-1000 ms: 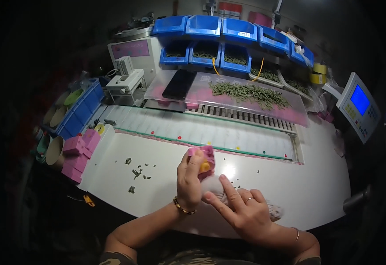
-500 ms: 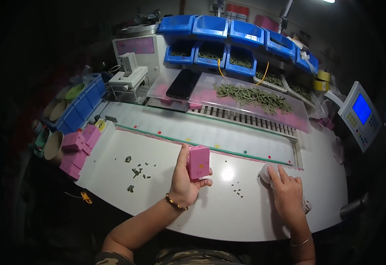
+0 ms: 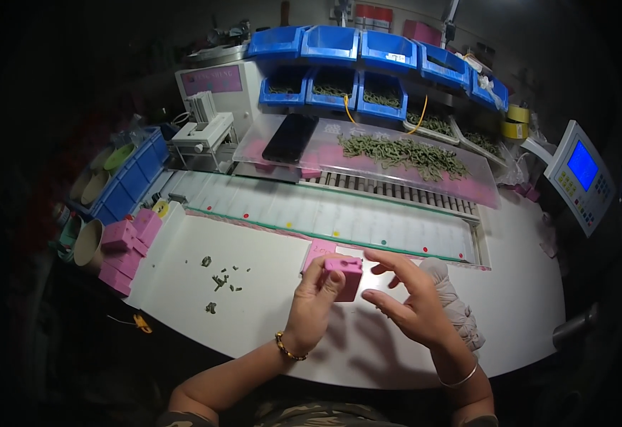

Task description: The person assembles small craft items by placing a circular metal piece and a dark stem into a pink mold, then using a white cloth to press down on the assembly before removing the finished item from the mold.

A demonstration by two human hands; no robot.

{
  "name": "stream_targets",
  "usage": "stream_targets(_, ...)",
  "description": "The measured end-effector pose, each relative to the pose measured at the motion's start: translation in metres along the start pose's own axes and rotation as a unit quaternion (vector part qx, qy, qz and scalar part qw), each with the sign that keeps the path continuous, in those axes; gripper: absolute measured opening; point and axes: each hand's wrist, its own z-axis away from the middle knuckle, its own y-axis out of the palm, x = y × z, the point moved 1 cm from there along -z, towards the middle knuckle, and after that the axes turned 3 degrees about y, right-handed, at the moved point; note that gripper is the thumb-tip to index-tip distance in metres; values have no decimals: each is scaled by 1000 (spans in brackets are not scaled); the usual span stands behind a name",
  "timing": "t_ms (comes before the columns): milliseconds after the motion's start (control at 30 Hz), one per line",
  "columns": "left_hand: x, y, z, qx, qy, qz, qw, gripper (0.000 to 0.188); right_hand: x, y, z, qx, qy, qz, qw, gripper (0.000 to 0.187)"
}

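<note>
My left hand (image 3: 312,304) grips a pink block-shaped mould (image 3: 350,285) between thumb and fingers, above the white tabletop. A small hollow shows in the mould's upper end. My right hand (image 3: 412,299) is open, thumb and fingers apart, just right of the mould and not touching it. Behind the left fingers lies a flat pink piece (image 3: 318,250) with a handwritten mark; whether it touches the held mould I cannot tell. A whitish cloth bundle (image 3: 457,313) rests beyond my right hand. Small dark-green scraps (image 3: 220,279) are scattered on the table to the left.
Several pink moulds (image 3: 121,255) are stacked at left beside a blue crate (image 3: 140,160). A glass-like strip (image 3: 311,213) with a green edge crosses behind my hands. Green pieces (image 3: 403,156) lie on a clear shelf, near a black phone (image 3: 290,139). A keypad screen (image 3: 581,171) stands right.
My right hand has left the white cloth bundle and come leftward to the mould. My left hand has moved a little right and turned the mould so its hollowed end shows.
</note>
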Motion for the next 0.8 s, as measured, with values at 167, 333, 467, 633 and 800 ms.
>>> stream_targets(167,2,-2,4,71,62,-30,995,36,-6,17,-6,-24,17,-93,995,28)
stream_targets(333,-8,-6,3,109,16,3,994,43,-4,18,-3,-49,-48,-51,996,23)
stream_targets(467,-13,-11,1,117,-14,1,993,41,3,23,-7,-73,-114,44,990,21)
stream_targets(633,-13,-20,-3,101,-26,-15,994,41,4,30,-12,-111,-163,102,975,22)
stream_targets(800,-9,-31,-8,-31,129,-220,966,52,-27,36,-27,-96,27,-131,986,25)
